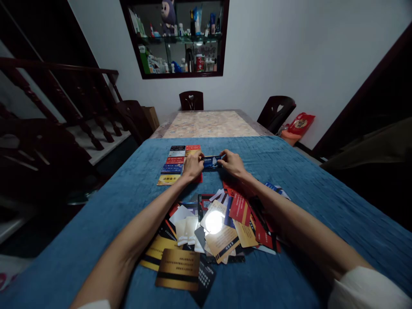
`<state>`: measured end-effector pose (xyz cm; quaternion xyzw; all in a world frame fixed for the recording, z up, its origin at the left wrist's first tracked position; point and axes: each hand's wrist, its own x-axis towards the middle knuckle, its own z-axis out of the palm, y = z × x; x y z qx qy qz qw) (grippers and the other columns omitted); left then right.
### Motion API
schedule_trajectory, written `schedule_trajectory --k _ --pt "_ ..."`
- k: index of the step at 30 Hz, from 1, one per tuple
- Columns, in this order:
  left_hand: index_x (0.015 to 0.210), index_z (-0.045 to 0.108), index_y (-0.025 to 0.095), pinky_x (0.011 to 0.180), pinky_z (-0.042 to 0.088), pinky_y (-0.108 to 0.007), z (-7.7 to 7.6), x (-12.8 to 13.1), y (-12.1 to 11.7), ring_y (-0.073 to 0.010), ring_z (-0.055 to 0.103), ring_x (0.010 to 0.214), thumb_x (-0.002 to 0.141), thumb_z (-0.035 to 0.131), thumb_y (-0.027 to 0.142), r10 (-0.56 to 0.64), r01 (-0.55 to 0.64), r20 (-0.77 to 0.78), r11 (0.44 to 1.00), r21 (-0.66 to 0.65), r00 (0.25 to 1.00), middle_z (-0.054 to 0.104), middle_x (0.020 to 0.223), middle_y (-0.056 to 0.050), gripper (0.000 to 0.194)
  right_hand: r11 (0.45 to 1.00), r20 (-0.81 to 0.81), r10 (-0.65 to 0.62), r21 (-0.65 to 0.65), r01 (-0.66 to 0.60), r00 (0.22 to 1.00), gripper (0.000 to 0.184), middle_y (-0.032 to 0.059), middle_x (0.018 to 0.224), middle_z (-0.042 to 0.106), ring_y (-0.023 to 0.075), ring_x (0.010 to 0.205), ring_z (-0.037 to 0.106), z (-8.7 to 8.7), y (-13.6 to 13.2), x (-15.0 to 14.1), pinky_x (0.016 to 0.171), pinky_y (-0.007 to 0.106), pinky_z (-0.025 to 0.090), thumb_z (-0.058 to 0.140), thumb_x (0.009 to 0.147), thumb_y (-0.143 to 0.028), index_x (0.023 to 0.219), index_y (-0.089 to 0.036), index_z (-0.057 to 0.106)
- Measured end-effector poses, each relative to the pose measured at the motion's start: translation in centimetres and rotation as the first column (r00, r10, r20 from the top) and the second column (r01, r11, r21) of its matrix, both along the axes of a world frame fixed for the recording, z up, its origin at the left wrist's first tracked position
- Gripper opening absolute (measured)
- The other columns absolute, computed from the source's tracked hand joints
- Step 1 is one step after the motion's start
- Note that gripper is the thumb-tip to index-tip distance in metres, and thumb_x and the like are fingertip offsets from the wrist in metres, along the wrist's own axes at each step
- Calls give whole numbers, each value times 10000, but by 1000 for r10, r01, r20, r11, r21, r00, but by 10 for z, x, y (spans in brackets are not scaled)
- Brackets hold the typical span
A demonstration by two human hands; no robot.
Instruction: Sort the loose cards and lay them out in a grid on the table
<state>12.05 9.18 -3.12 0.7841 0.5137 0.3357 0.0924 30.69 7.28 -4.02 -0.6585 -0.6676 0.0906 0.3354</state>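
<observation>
A dark blue card (211,162) with white print lies between my hands at the far part of the blue cloth. My left hand (193,165) pinches its left end, and my right hand (233,163) has its thumb and fingers closed on the right end. Left of my left hand, cards lie in overlapping columns: a yellow card (168,179) is nearest me, with a blue card (171,168) above it. Part of a red card shows under my left wrist. A loose heap of cards (222,240) spreads between my forearms, with a gold card (178,269) at its near edge.
Blue cloth (106,227) covers the near table; a patterned cover (212,124) shows beyond it. Dark chairs (191,101) stand around the far end. A red bag (301,123) sits at the right by the wall. A glass-shelved cabinet (180,39) is set in the wall.
</observation>
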Motion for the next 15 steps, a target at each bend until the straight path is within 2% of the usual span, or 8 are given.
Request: schedule_trajectory --k 6,15 --pt "1016 688 184 852 496 -331 -5 2 5 -213 653 878 818 576 109 34 -34 -84 999 1 996 722 898 -64 239 999 23 2 -43 -1 1000 292 39 904 757 171 822 679 -4 6 1 716 247 456 660 827 -259 1109 -181 667" --pt "1027 677 207 919 441 -447 -15 5 5 -293 596 990 812 592 121 63 -57 -164 997 43 984 703 884 -94 246 996 77 -2 -93 9 997 289 46 944 763 178 879 685 -12 6 -1 753 255 461 646 859 -261 1139 -191 670"
